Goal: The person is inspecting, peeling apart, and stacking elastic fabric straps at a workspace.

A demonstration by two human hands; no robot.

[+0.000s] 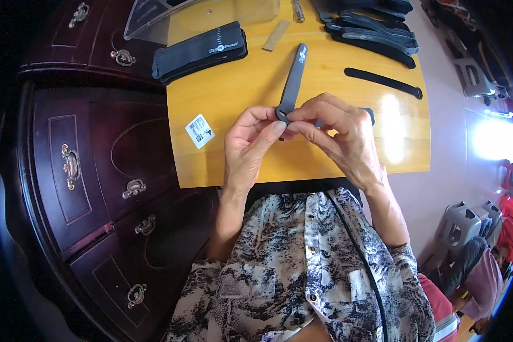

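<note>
A dark grey fabric strap [293,80] stands up from between my hands, with pale printing near its rounded far end. Its lower end has a slotted loop. My left hand [249,139] pinches the left side of this end with thumb and fingers. From the other side, the thumb and fingertips of my right hand [339,128] close on the same end, at the slot. A dark rounded piece [372,115] shows behind my right hand; whether it belongs to the held strap is hidden.
On the yellow table [211,165] lie a stack of dark straps [199,52], a loose strap pile [373,37], a single black strap [383,82], a white label [200,131] and a tan strip [276,35]. A clear plastic bin [154,20] stands far left, beside dark wooden drawers [68,165].
</note>
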